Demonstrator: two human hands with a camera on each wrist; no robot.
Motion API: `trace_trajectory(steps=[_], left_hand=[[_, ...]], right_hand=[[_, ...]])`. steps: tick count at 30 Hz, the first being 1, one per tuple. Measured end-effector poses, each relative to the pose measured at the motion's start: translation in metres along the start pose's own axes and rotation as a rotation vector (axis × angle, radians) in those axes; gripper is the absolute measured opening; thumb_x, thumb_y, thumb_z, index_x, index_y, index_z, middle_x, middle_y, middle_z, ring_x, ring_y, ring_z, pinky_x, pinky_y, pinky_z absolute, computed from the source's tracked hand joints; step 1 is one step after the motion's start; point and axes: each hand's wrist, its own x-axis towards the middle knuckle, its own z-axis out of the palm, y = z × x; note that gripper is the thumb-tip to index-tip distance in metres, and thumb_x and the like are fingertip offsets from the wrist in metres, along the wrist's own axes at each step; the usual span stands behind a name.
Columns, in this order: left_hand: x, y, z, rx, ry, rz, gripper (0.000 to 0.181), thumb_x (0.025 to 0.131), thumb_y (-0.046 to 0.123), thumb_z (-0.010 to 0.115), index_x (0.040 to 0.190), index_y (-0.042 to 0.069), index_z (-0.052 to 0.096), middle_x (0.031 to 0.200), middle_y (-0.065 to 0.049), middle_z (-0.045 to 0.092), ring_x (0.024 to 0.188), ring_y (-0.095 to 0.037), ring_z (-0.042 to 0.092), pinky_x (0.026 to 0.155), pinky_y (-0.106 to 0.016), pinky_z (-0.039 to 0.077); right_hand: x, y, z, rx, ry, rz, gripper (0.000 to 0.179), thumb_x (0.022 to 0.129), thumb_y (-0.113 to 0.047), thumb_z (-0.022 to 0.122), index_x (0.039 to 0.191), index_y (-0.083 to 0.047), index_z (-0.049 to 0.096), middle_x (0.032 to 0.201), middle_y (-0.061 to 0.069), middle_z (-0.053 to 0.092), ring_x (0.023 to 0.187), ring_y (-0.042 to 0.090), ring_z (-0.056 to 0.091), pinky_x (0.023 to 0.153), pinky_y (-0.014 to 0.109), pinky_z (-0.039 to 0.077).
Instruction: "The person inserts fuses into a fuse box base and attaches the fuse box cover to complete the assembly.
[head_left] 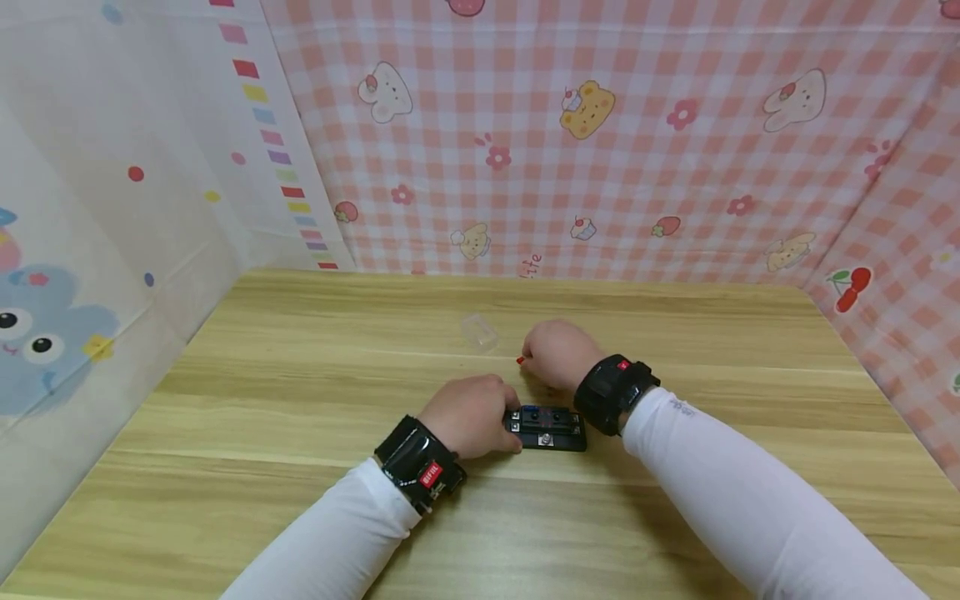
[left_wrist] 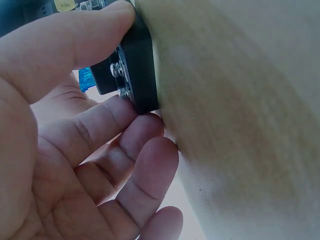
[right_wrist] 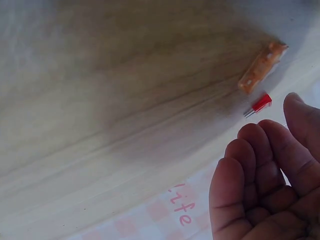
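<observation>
My left hand (head_left: 468, 417) grips the left end of a black fuse block (head_left: 551, 439), thumb on the near side and fingers at the far side. Metal screw terminals show on the block, and a blue translucent blade fuse (left_wrist: 86, 79) stands out from it in the left wrist view. Farther back, my right hand (head_left: 558, 354) hovers low over the table, fingers slightly bent. A red blade fuse (right_wrist: 262, 103) with thin metal prongs appears just beyond its fingertips. In the right wrist view, thumb and forefinger are apart, with nothing visible pinched between them.
A clear plastic piece (head_left: 480, 332) lies on the wooden table (head_left: 300, 375), left of my right hand. In the right wrist view, a small orange-brown strip (right_wrist: 262, 68) shows near the red fuse. A pink checked cloth (head_left: 525, 150) hangs behind the table.
</observation>
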Motion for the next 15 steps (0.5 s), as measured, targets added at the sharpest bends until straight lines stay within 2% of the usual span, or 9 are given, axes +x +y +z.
trace_trajectory(steps=[8, 15], left_hand=[[-0.0003, -0.0009, 0.0000, 0.002, -0.001, 0.013, 0.043, 0.077, 0.042, 0.091, 0.109, 0.016, 0.080, 0.096, 0.005, 0.069, 0.080, -0.011, 0.059, 0.076, -0.032, 0.051], [0.0004, -0.0010, 0.0003, 0.003, 0.000, 0.013, 0.043, 0.077, 0.042, 0.091, 0.110, 0.016, 0.080, 0.097, 0.004, 0.070, 0.080, -0.011, 0.060, 0.077, -0.032, 0.051]], right_hand=[[0.0049, -0.0022, 0.0020, -0.041, -0.017, -0.023, 0.024, 0.096, -0.022, 0.075, 0.074, -0.012, 0.076, 0.064, -0.003, 0.061, 0.061, 0.016, 0.052, 0.057, 0.027, 0.038], [0.0058, -0.0034, 0.0024, -0.043, -0.040, 0.002, 0.024, 0.096, -0.024, 0.077, 0.076, -0.012, 0.077, 0.065, -0.003, 0.062, 0.061, 0.016, 0.054, 0.057, 0.027, 0.039]])
